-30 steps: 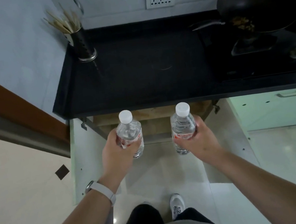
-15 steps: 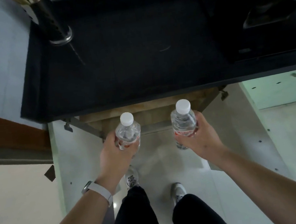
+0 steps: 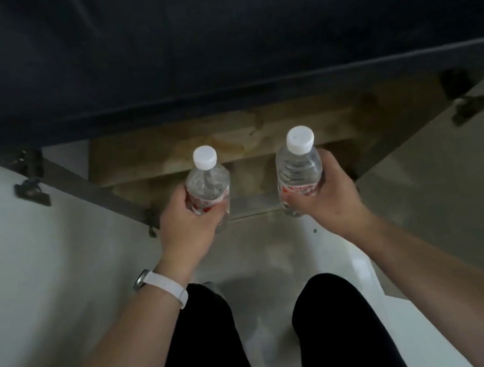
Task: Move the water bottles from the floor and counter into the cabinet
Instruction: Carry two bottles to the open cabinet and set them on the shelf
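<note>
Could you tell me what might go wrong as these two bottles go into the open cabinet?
1. The counter edge overhangs the cabinet; the upright left bottle and right bottle might knock it.
2. The left hand and right hand are both full, so neither could steady a wobble.

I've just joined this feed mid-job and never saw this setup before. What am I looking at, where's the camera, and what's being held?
No machine here: a person works with bare hands. The single picture comes from a wide-angle camera on their head, looking forward and down. The left hand grips a clear plastic water bottle with a white cap; the right hand grips a second clear white-capped bottle. Both are held caps up, in front of the open cabinet's brown wooden shelf, below the dark counter. Pale cabinet doors stand open on both sides. The black shapes at the bottom are the person's legs.
</note>
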Tool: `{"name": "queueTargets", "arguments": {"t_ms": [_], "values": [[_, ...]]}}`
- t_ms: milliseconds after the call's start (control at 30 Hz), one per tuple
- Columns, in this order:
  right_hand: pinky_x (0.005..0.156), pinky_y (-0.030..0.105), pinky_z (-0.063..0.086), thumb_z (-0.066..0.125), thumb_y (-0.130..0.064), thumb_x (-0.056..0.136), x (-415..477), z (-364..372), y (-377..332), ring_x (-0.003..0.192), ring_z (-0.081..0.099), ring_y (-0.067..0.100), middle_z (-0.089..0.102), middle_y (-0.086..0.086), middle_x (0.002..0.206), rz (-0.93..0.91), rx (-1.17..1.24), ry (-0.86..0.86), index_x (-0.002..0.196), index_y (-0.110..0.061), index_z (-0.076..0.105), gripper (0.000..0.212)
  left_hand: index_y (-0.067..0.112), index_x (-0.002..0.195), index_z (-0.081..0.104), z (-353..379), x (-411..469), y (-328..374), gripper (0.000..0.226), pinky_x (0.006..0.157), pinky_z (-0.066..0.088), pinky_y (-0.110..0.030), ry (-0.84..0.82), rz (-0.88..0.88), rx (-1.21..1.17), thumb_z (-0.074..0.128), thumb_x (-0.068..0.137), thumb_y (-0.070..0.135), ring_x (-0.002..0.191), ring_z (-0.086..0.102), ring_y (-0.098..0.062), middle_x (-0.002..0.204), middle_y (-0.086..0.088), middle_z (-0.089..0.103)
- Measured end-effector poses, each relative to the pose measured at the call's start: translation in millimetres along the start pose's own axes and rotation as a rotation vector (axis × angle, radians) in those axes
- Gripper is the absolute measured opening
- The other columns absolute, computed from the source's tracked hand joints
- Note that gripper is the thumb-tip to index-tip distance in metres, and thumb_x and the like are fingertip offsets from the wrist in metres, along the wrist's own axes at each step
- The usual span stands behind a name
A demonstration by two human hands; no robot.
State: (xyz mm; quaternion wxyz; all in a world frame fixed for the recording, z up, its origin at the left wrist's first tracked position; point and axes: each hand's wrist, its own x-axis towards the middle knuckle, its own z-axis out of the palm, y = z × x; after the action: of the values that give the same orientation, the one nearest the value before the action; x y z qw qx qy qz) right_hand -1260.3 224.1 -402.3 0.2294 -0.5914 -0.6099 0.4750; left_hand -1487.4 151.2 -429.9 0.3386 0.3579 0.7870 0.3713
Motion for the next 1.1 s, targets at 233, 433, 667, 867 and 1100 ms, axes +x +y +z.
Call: {"name": "queueTargets", "arguments": {"t_ms": [233,433,667,867,1100], "values": [[0.07,0.006,0.043,0.087,-0.028,0.072,54,47,61,0.09,0.055,-0.023,0.055,-0.032,0.106,-0.129,0.036,0.007,0.126,-0.041,0.038,0.074,0.039,0.116,0.06,37,44,-56,0.054,0.079,0.05,-0.018,0.031,0.11,-0.081,0.089,0.071,0.032,0.094,0.064,0.006,0.105,0.026,0.067],[0.067,0.0,0.045,0.086,-0.02,0.073,81,68,76,0.09,0.059,-0.018,0.06,-0.022,0.104,-0.232,0.087,0.026,0.123,-0.035,0.043,0.068,0.033,0.121,0.063,44,66,-74,0.056,0.074,0.051,-0.009,0.066,0.19,-0.124,0.089,0.072,0.027,0.094,0.065,0.007,0.106,0.023,0.07],[0.069,0.002,0.046,0.085,-0.024,0.073,101,80,47,0.096,0.06,-0.014,0.061,-0.019,0.11,-0.348,0.115,-0.032,0.131,-0.031,0.044,0.072,0.034,0.116,0.065,14,77,-55,0.051,0.074,0.053,-0.016,0.202,0.24,-0.195,0.089,0.071,0.03,0.093,0.068,0.005,0.103,0.021,0.072],[0.066,0.005,0.049,0.085,-0.025,0.074,117,95,10,0.092,0.061,-0.015,0.064,-0.018,0.107,-0.405,0.127,-0.051,0.126,-0.033,0.047,0.065,0.037,0.118,0.062,-23,91,-32,0.05,0.076,0.053,-0.019,0.317,0.282,-0.204,0.086,0.074,0.033,0.092,0.067,0.007,0.106,0.021,0.071],[0.071,0.01,0.05,0.086,-0.03,0.072,142,130,-19,0.095,0.064,-0.005,0.064,-0.016,0.108,-0.451,0.108,-0.074,0.127,-0.034,0.046,0.067,0.033,0.122,0.062,-44,128,-31,0.054,0.079,0.053,-0.023,0.402,0.272,-0.265,0.087,0.074,0.036,0.096,0.066,-0.001,0.108,0.017,0.069]]}}
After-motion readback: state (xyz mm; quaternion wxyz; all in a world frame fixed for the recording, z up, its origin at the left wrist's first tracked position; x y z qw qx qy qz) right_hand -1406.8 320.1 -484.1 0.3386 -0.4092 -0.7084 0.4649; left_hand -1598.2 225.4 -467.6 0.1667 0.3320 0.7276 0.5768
